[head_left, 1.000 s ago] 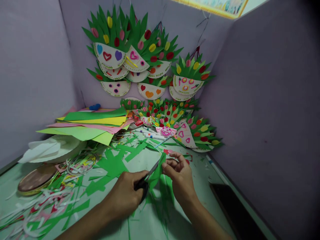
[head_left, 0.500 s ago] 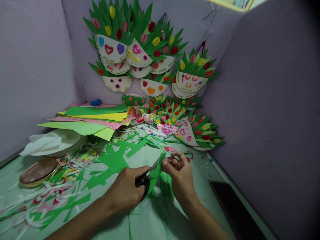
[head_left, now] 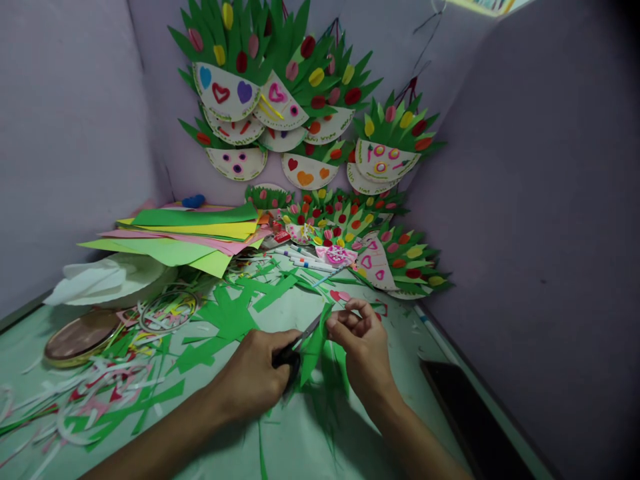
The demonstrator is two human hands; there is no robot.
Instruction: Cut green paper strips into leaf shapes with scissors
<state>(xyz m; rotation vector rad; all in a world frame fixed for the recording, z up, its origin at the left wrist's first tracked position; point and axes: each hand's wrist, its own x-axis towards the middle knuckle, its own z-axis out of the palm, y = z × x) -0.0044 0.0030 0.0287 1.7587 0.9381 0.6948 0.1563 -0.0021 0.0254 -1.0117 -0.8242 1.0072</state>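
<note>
My left hand [head_left: 257, 373] is closed round the black handles of a pair of scissors [head_left: 290, 360], whose blades point up and to the right. Along the blades lies a narrow piece of green paper [head_left: 315, 350] with a pointed top. Fingertips and thumb of my right hand [head_left: 361, 343] pinch this paper near its upper right edge. Thin green offcuts [head_left: 333, 393] lie on the table just below the two hands.
Left stand a paper stack [head_left: 195, 230], white paper plates [head_left: 120, 280], a round gold-rimmed lid [head_left: 83, 337] and tangled paper scraps [head_left: 100, 400]. Markers [head_left: 310, 261] and decorated half-plates [head_left: 375, 263] lie at the back. A dark flat object [head_left: 465, 407] borders the right wall.
The scissors and green paper have shifted only slightly within the hands, and the paper shows a little narrower beside the blades. The whole view has moved a touch.
</note>
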